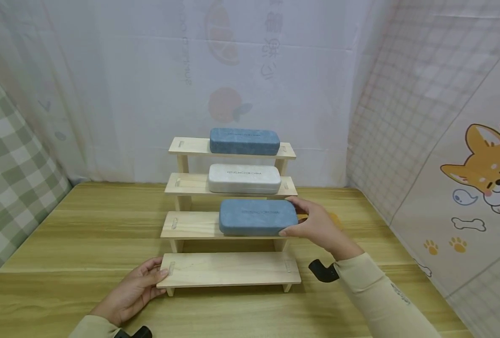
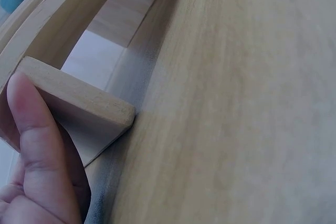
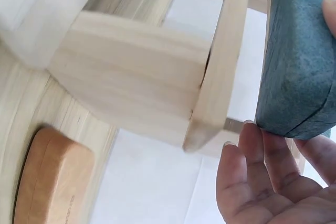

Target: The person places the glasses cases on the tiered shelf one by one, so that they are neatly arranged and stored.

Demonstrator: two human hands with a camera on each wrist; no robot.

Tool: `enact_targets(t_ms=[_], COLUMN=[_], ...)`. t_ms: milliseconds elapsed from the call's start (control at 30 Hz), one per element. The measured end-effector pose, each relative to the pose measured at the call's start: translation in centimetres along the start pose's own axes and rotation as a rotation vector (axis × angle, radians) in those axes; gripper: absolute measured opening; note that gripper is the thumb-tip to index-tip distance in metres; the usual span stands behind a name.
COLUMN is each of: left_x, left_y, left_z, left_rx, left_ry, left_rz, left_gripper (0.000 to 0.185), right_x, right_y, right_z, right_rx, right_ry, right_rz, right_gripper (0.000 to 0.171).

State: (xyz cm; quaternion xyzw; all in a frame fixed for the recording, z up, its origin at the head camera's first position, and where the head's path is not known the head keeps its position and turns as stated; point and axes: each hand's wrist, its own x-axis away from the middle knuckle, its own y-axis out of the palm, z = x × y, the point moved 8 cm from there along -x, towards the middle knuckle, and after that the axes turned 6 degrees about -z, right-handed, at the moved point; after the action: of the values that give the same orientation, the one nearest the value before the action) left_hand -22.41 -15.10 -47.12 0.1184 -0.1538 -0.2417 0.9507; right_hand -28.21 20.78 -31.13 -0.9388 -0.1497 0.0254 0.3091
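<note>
Your right hand [image 1: 313, 224] grasps the right end of the blue case [image 1: 258, 217], thumb at the front edge and fingers [image 3: 252, 145] curled round its end; the case lies on the second step of the wooden stand [image 1: 228, 270], its right end at the edge of that step. Your left hand [image 1: 133, 291] has fingers curled on the left end of the bottom step, thumb [image 2: 31, 129] pressed on its edge, which braces the stand on the tabletop [image 1: 76, 225]. Keep that brace firm, since the stand looks light and a sideways push on the case would likely skid it. Move the case level and slowly, so it clears the white case [image 1: 244, 178] on the step above. A brown case [image 3: 50, 182] lies on the tabletop behind the stand's right side; mind your wrist near it
</note>
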Motion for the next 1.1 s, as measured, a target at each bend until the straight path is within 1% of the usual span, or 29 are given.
enact_targets(t_ms=[67, 133, 333, 567, 633, 933, 1100], left_x=[0.0, 0.0, -0.1, -0.1, -0.1, -0.1, -0.1], left_y=[0.0, 0.1, 0.1, 0.0, 0.0, 0.1, 0.0], left_z=[0.0, 0.1, 0.2, 0.2, 0.2, 0.1, 0.0], left_rx=[0.003, 0.001, 0.008, 0.012, 0.014, 0.018, 0.019], left_ry=[0.001, 0.012, 0.017, 0.021, 0.022, 0.025, 0.021], left_rz=[0.001, -0.014, -0.024, -0.030, -0.031, -0.032, -0.022], left_gripper=[0.075, 0.074, 0.073, 0.076, 0.076, 0.072, 0.072], right_x=[-0.2, -0.5, -1.2, -1.8, -1.9, -2.3, -2.3], right_y=[0.2, 0.5, 1.6, 2.4, 2.6, 3.2, 3.2], right_z=[-0.1, -0.3, -0.5, -0.8, -0.9, -1.0, -1.2], right_rx=[0.023, 0.030, -0.015, -0.012, -0.030, -0.035, -0.007], right_ry=[0.006, 0.009, 0.005, 0.016, 0.020, 0.025, 0.016], right_rz=[0.001, -0.002, -0.029, -0.025, -0.032, -0.026, -0.020], right_gripper=[0.091, 0.092, 0.091, 0.090, 0.091, 0.092, 0.091])
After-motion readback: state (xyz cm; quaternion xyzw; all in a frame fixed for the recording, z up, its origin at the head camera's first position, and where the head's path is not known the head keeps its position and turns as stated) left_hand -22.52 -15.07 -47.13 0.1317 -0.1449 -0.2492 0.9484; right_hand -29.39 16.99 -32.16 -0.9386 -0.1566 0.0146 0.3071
